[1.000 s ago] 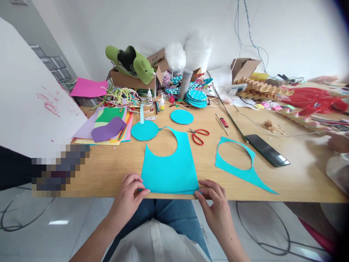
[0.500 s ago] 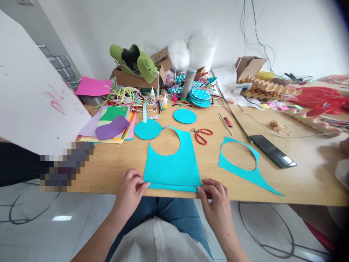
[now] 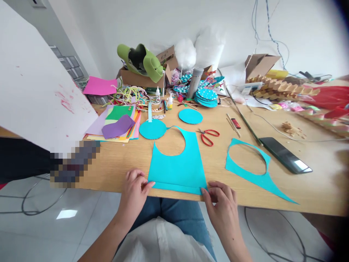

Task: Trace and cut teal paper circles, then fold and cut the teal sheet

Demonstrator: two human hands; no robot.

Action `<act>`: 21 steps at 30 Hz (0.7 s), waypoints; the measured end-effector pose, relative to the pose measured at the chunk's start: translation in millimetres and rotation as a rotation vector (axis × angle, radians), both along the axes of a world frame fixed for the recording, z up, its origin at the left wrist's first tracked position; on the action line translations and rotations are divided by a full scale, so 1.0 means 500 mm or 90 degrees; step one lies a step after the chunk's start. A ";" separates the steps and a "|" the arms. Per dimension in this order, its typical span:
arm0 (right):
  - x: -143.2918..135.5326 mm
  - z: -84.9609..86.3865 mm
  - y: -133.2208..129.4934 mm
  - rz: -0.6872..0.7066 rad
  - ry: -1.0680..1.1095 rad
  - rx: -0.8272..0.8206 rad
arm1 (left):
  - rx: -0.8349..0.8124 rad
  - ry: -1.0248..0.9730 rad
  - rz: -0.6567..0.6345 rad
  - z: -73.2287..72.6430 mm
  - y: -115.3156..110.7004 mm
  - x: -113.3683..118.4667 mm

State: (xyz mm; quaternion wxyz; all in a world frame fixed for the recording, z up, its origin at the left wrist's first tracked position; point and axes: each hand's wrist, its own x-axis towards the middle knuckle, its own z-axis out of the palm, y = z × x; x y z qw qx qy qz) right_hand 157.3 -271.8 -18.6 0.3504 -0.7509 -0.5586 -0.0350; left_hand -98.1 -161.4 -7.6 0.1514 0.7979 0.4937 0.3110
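A turquoise paper sheet (image 3: 178, 169) lies at the table's front edge. A round piece has been cut from its far side, and a narrow strip is folded over along its near edge. My left hand (image 3: 138, 187) pinches the near left corner at the fold. At the near right corner, my right hand (image 3: 220, 198) grips the fold between thumb and fingers. Beyond the sheet are two turquoise discs, one on the left (image 3: 152, 129) and one farther back (image 3: 190, 116). Red-handled scissors (image 3: 209, 136) lie to the right of the sheet, blades apart.
A turquoise offcut with a round hole (image 3: 231, 165) lies on the right, near a black phone (image 3: 286, 154). Coloured paper (image 3: 118, 127) is stacked on the left. Glue bottles (image 3: 170, 102), a grey cylinder (image 3: 195, 83) and a green stick (image 3: 242, 114) lie or stand farther back.
The view has turned slightly left, so everything sits farther right in the picture. Both hands keep hold of the sheet's near corners, and the folded strip shows a little wider.
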 end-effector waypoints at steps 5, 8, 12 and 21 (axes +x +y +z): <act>0.003 -0.001 0.003 0.002 -0.015 0.011 | -0.039 -0.024 -0.015 0.001 0.004 -0.011; 0.007 -0.003 0.004 0.006 -0.020 0.011 | -0.052 -0.035 -0.020 0.003 0.006 -0.015; 0.010 -0.005 0.005 0.011 -0.025 0.012 | -0.033 -0.023 -0.007 0.006 0.002 -0.011; 0.015 -0.009 0.006 0.017 -0.064 0.022 | -0.019 0.026 -0.011 0.017 -0.007 -0.003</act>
